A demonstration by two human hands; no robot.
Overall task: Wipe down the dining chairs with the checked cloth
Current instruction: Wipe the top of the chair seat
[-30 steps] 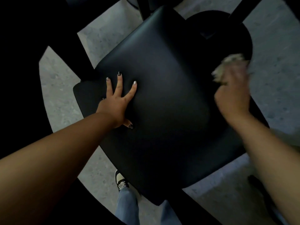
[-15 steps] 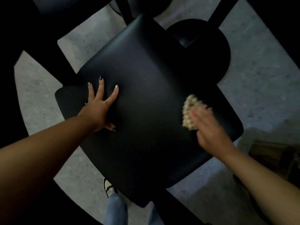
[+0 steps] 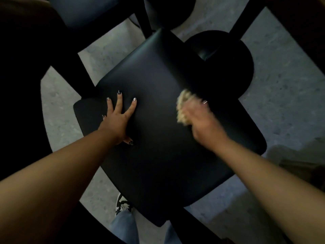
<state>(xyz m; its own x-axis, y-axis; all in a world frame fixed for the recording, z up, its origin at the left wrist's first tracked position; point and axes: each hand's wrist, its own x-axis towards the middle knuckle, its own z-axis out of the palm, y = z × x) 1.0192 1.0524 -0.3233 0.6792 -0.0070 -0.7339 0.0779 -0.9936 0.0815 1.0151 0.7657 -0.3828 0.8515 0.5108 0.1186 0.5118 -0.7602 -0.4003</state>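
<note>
Speckled grey concrete floor (image 3: 281,95) spreads under everything, dim and mottled, and against it sits the black chair seat (image 3: 158,155), a broad rounded-corner pad with a smooth, faintly glossy leather-like skin. Behind it a round black table base (image 3: 233,64) lies flat on the floor, and more dark chairs (image 3: 88,13) crowd the top of the view.

And the cloth is on the move! Since half a second ago the right hand (image 3: 202,124) has swept the checked cloth (image 3: 183,108) inward, from the seat's right part toward its middle; a second ago it was up off the right edge altogether. Now the cloth sits on the seat just right of centre, a pale, crumpled, nubbly wad poking out past the fingers, its pattern lost in motion blur. The right grip is clenched around that cloth, a thin ring (image 3: 204,102) glinting on one finger.

Over on the other side, the left hand (image 3: 117,120) has not budged: released, palm flat, fingers splayed straight on the seat's left part, dark and glittery nails showing, thumb tucked toward the wrist.

Below the seat's near corner, blue denim trouser legs (image 3: 123,226) and one black-and-white sneaker (image 3: 123,203) stand on the floor.
</note>
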